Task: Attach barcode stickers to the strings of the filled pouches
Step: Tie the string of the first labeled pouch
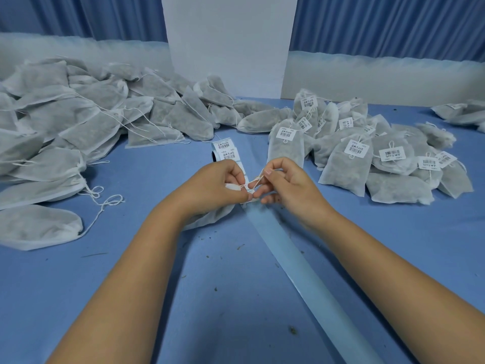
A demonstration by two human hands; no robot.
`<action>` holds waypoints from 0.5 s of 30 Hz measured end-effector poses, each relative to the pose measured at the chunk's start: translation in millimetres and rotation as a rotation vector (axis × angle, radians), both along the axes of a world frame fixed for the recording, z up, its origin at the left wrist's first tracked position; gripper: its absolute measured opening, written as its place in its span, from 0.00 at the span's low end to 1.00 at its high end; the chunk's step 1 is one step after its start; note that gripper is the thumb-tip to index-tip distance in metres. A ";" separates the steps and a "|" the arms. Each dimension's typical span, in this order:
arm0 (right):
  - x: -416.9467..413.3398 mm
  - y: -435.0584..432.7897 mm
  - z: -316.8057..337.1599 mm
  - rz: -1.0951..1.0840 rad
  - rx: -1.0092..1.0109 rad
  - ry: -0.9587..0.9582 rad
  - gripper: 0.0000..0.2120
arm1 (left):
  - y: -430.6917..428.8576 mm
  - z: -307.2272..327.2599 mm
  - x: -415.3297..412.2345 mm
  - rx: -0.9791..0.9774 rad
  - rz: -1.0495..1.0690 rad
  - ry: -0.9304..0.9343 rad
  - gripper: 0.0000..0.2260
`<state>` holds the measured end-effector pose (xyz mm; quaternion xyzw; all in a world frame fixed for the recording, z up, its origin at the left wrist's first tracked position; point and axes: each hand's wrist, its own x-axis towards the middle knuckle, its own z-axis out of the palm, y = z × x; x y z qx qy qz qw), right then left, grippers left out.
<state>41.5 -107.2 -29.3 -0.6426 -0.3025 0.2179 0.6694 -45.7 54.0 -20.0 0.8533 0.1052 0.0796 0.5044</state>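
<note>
Head view: at the middle of the blue table [223, 285], the left hand [217, 185] and right hand [286, 185] each pinch the white string [256, 178] of a filled pouch [212, 218] lying under the left wrist. A sticker roll [225, 151] sits just behind them. Labelled pouches [351, 164] are piled toward the right edge.

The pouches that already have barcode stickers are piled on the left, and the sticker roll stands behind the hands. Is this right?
No: in the head view the stickered pouches are piled on the right; the left pile has bare strings. The sticker roll does stand behind the left hand and right hand.
</note>
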 end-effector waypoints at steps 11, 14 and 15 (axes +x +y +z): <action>3.2 -1.0 -3.7 -0.074 -0.028 -0.106 0.06 | -21.6 2.6 4.0 0.090 -0.043 -0.015 0.10; 3.5 -1.8 -4.4 -0.101 -0.060 -0.147 0.06 | -26.6 2.0 6.1 0.122 -0.032 -0.005 0.13; 3.4 -1.7 -4.6 -0.108 -0.063 -0.150 0.06 | -27.8 1.6 6.5 0.120 -0.030 0.000 0.13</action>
